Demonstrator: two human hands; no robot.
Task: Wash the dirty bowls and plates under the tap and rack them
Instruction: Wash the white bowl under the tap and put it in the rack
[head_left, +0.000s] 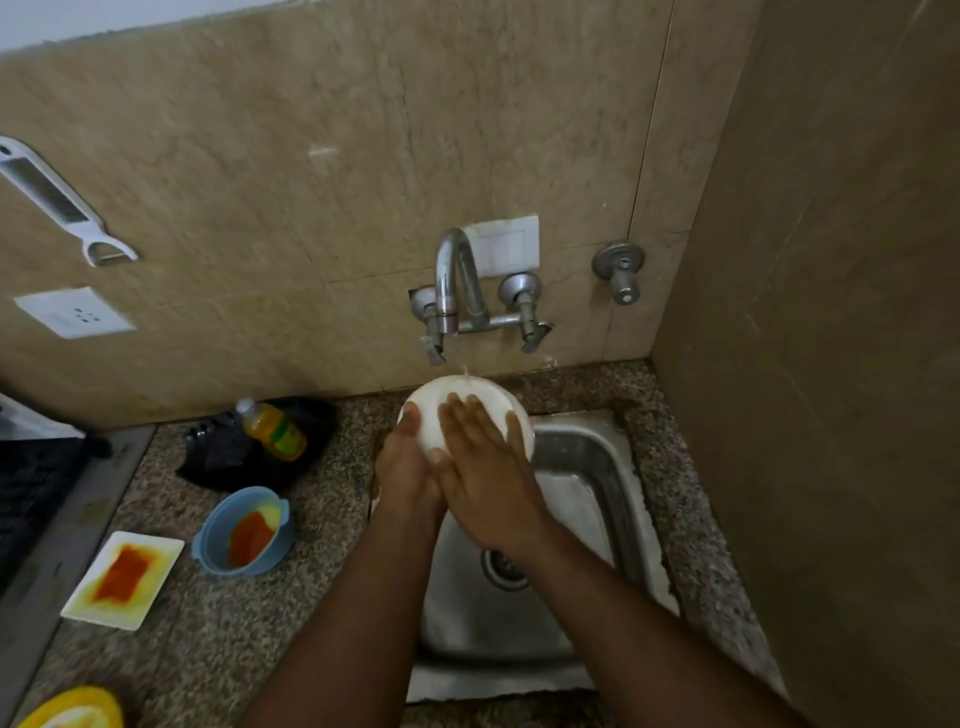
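Note:
A white bowl (439, 410) is tipped with its underside toward me, held over the steel sink (587, 452) under the tap (453, 280). A thin stream of water falls onto its top rim. My left hand (402, 467) grips the bowl's left edge from below. My right hand (483, 467) lies flat with fingers spread across the bowl's outer surface. On the counter to the left stand a blue bowl (213, 535) smeared with orange sauce and a white square plate (150, 587) with an orange and yellow stain.
A bottle of yellow liquid (272, 428) lies on a black bag (218, 457) near the wall. A yellow dish (72, 709) shows at the bottom left edge. A dark stove edge (31, 499) runs along the left. A side wall (831, 364) closes the right.

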